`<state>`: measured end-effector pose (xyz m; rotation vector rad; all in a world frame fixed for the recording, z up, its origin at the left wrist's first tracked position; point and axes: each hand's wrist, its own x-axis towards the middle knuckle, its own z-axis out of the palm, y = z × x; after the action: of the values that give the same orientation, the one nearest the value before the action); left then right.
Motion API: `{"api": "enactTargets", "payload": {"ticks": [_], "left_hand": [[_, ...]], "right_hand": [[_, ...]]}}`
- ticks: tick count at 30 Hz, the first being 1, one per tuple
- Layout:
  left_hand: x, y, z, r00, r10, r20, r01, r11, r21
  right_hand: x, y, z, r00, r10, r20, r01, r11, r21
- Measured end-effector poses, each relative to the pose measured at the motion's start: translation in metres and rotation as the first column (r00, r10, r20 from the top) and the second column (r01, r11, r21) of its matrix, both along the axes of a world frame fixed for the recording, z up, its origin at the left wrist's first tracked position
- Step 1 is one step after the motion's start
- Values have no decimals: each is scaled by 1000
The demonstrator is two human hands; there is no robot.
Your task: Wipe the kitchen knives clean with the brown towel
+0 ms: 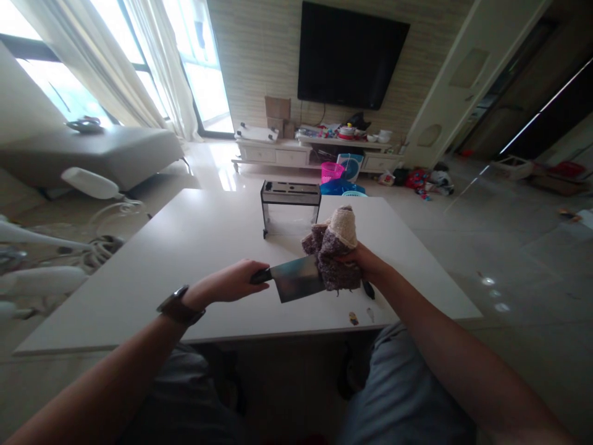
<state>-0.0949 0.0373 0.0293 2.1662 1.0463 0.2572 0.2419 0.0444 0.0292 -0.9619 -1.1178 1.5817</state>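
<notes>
Head view showed the left hand (235, 281) clamped on the handle (262, 276) of a cleaver (296, 278) above the table (148, 266), apparently steadying it, while the right hand (365, 258) clamped a cloth (340, 267) at the blade's (303, 275) right end, seemingly shielding its fingers.

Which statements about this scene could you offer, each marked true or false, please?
1. The left hand holds the cleaver by its black handle. True.
2. The right hand holds nothing. False: it holds a brown and beige cloth.
3. The blade points away from the cloth. False: it points toward it.
4. A watch is on the left wrist. True.
5. The slotted stand lies toppled on the white table. False: it stands upright.
6. A television hangs on the wall. True.
</notes>
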Motion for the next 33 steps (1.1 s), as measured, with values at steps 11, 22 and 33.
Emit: {"api": "enactTargets", "payload": {"ticks": [11, 22, 33], "left_hand": [[-3, 3, -7, 998, -4, -64, 9, 997, 74], [-5, 0, 1, 1000, 19, -6, -19, 997, 69], [9, 5, -3, 928, 294, 230, -317, 946, 69]], "right_hand": [[-11, 0, -2, 967, -201, 159, 184, 976, 114], [-1, -3, -10, 994, 19, 106, -15, 999, -39], [0, 19, 9, 908, -358, -217, 346, 934, -92]]}}
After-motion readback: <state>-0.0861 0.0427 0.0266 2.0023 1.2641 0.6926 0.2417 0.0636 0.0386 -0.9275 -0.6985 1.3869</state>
